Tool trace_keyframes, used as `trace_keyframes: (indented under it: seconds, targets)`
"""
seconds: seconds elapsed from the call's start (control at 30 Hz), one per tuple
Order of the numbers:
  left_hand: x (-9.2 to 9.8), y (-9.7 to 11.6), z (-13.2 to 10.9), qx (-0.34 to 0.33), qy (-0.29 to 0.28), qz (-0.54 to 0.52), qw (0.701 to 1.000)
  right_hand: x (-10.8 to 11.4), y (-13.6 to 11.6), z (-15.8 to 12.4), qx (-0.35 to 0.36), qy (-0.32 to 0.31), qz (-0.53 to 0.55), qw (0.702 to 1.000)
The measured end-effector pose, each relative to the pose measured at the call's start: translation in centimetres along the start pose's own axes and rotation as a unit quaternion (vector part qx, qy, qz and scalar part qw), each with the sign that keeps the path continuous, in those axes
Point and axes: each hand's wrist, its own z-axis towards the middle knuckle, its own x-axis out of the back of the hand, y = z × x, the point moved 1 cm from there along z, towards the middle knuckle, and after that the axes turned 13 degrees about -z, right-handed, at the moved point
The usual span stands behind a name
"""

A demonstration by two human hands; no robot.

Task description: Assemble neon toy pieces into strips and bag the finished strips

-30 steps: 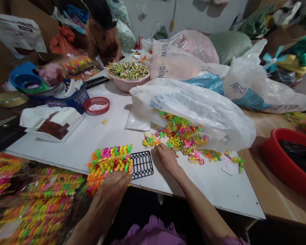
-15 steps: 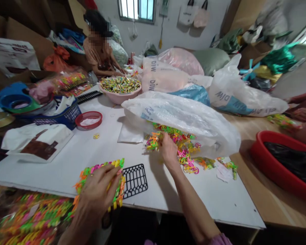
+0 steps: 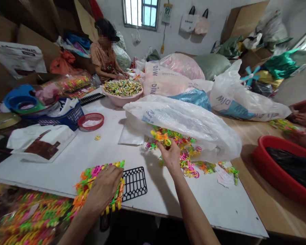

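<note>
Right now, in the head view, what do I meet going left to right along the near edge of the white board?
Bagged coloured clips → left hand on the filled clip rack → black grid → right hand holding a bunch of clips → red tub.

Far end of the table: a seated person [image 3: 104, 58] bent over a pink basin [image 3: 122, 101] heaped with wrapped sweets [image 3: 122, 87]. Left side: small red basket [image 3: 90, 128], just beside a blue basket [image 3: 75, 115]. Behind, white printed sacks [image 3: 239, 98], a pink sack [image 3: 183, 64], a green one [image 3: 214, 63]. Right edge: red tub [image 3: 267, 163] holding a black bag [image 3: 293, 166]. Back wall: barred window [image 3: 140, 13], two tote bags [image 3: 188, 22] hanging.
</note>
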Motion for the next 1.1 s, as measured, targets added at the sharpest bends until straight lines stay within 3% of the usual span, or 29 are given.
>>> trace_keyframes:
  seconds: [0.07, 0.2, 0.23, 0.33, 0.37, 0.43, 0.5, 0.6, 0.63, 0.77, 0.87, 0.93, 1.0, 1.1]
  targets:
    - [-0.2, -0.1, -0.1, 0.0, 0.004, 0.01, 1.0, 0.3, -0.3, 0.4, 0.035, -0.002, -0.011, 0.999]
    - [-0.4, -0.2, -0.3, -0.025, 0.018, 0.027, 0.999, -0.5, 0.4, 0.0, 0.057, -0.157, -0.12, 0.979]
    - [-0.4, -0.2, -0.3, -0.035, 0.02, 0.023, 0.999, -0.8, 0.6, -0.3, 0.042, -0.15, -0.114, 0.981]
    - [-0.4, -0.3, -0.1, -0.044, -0.003, -0.005, 0.999, -1.3, 0.8, -1.4, 0.036, -0.047, -0.047, 0.997]
    - [-0.4, -0.3, 0.1, -0.04, -0.015, -0.013, 0.999, -1.5, 0.7, -1.8, 0.06, -0.049, -0.037, 0.996]
    - [-0.4, -0.3, 0.3, -0.024, -0.034, -0.027, 0.999, -2.1, 0.6, -2.4, 0.107, -0.121, -0.046, 0.986]
    - [-0.3, -0.4, 0.3, -0.011, -0.035, -0.043, 0.998, -2.6, 0.5, -2.7, 0.109, -0.157, -0.047, 0.981]
    - [-0.3, -0.4, 0.4, -0.002, -0.026, -0.065, 0.998, -2.7, 0.5, -2.3, 0.064, -0.05, -0.011, 0.997]
    - [-0.3, -0.4, 0.4, 0.001, -0.024, -0.068, 0.997, -2.8, 0.6, -2.0, 0.058, -0.045, -0.005, 0.997]
    - [-0.4, -0.5, 0.3, 0.007, -0.018, -0.068, 0.997, -3.0, 0.5, -1.7, 0.031, -0.178, 0.035, 0.983]
    - [-0.4, -0.6, 0.3, -0.002, -0.009, -0.079, 0.997, -3.1, -0.1, -3.6, -0.004, -0.154, 0.149, 0.977]
    - [-0.4, -0.5, 0.4, -0.003, -0.005, -0.084, 0.996, -3.8, -0.9, -5.7, 0.0, -0.193, 0.192, 0.962]
    - [-0.4, -0.4, 0.5, 0.003, -0.002, -0.083, 0.997, -5.0, -1.5, -7.8, 0.021, -0.251, 0.183, 0.95]
    - [-0.3, -0.1, 0.5, 0.012, -0.004, -0.086, 0.996, -7.0, -1.9, -9.6, 0.059, -0.277, 0.11, 0.953]
